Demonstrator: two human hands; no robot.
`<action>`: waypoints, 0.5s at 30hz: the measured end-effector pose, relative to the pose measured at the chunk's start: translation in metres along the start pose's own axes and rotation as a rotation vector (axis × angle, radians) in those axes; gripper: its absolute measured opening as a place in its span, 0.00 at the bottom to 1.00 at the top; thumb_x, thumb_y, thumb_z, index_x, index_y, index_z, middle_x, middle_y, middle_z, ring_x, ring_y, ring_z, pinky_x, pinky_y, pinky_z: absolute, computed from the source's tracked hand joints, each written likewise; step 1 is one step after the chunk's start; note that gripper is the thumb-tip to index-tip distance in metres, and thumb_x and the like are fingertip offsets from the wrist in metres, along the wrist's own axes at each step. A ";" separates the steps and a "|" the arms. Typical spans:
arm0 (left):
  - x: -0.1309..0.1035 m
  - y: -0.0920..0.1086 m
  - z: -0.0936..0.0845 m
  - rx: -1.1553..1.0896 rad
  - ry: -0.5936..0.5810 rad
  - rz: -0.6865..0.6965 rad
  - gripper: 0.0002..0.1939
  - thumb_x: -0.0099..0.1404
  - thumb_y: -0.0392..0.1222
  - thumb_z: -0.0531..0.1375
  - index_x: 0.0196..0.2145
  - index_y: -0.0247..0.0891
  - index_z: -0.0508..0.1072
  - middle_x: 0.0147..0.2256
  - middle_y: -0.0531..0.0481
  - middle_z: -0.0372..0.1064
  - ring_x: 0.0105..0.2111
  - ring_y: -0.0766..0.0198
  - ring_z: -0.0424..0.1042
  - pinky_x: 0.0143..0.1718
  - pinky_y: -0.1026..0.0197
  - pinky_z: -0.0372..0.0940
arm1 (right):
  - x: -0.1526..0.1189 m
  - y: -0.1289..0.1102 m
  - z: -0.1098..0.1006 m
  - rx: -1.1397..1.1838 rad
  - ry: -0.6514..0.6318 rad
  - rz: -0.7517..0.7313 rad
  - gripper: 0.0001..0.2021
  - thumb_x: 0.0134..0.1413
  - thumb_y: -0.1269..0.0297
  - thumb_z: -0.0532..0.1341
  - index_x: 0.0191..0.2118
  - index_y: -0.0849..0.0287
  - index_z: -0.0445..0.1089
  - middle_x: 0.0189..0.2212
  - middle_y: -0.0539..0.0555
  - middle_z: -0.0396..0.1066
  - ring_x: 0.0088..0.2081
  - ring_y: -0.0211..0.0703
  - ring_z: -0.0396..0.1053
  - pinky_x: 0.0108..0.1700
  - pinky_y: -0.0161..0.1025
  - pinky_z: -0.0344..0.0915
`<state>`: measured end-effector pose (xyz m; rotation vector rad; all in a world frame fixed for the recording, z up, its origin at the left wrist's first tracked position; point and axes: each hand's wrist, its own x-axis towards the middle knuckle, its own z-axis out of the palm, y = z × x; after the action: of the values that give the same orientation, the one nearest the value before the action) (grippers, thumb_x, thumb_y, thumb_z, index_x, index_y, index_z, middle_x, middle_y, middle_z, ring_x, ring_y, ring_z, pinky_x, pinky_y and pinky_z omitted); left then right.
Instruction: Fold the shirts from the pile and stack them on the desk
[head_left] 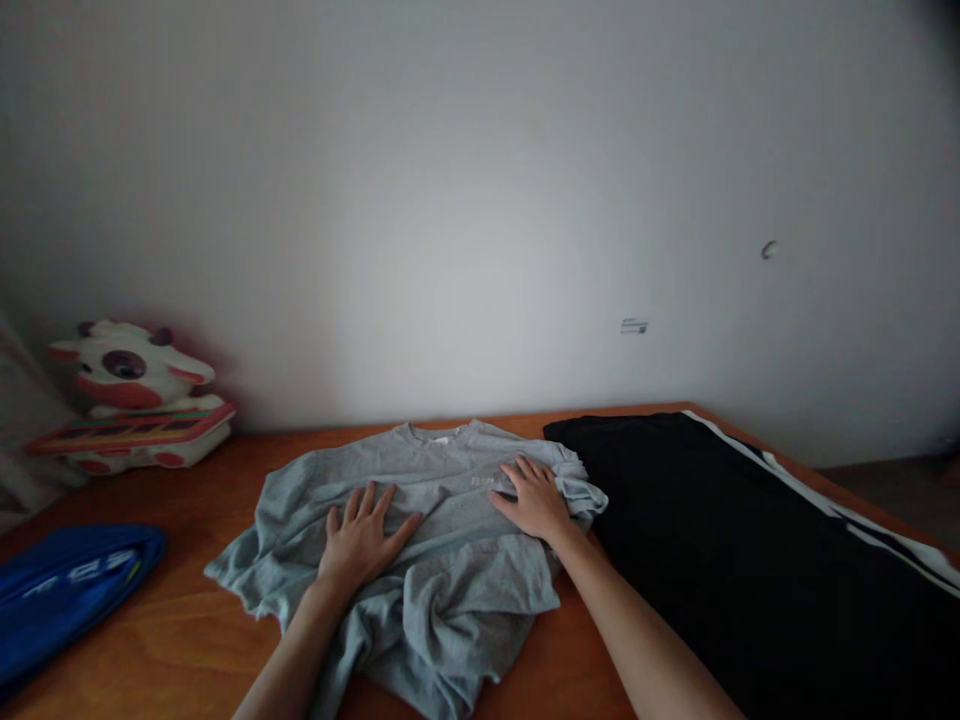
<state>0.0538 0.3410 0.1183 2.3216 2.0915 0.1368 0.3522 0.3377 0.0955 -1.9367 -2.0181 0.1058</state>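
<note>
A grey T-shirt lies spread on the wooden table, its collar toward the wall and its lower part rumpled in folds toward me. Small pale lettering shows on the chest. My left hand rests flat on the left part of the shirt with fingers spread. On the right side of the chest, beside the lettering, my right hand presses flat, its fingers also apart. Neither hand grips the cloth. The right sleeve is bunched next to my right hand.
Black cloth with white stripes covers the table's right side. A blue folded item with white lettering lies at the left. Behind it stands a cow-shaped toy keyboard. A wall runs along the back of the wooden table.
</note>
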 end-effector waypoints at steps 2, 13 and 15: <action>0.005 0.000 0.002 -0.019 0.009 -0.001 0.41 0.66 0.68 0.48 0.68 0.41 0.58 0.71 0.37 0.48 0.70 0.40 0.46 0.67 0.32 0.42 | 0.005 0.003 0.002 0.008 0.021 -0.012 0.32 0.62 0.43 0.57 0.65 0.58 0.64 0.68 0.66 0.56 0.69 0.61 0.51 0.67 0.58 0.44; -0.040 -0.006 -0.022 -0.292 0.318 0.459 0.15 0.72 0.50 0.51 0.41 0.42 0.75 0.40 0.46 0.78 0.40 0.57 0.78 0.43 0.56 0.71 | -0.029 -0.023 -0.032 0.162 0.211 -0.364 0.08 0.61 0.65 0.61 0.44 0.56 0.73 0.43 0.56 0.73 0.49 0.50 0.69 0.55 0.47 0.61; -0.063 -0.014 -0.032 -0.274 0.304 0.541 0.15 0.72 0.52 0.53 0.43 0.44 0.75 0.41 0.47 0.78 0.42 0.58 0.77 0.45 0.57 0.71 | -0.058 -0.029 -0.045 0.242 0.162 -0.374 0.11 0.62 0.57 0.62 0.46 0.56 0.73 0.44 0.56 0.73 0.49 0.50 0.69 0.55 0.47 0.62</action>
<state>0.0314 0.2783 0.1456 2.7419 1.3511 0.7685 0.3383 0.2711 0.1350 -1.3552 -2.1081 0.0926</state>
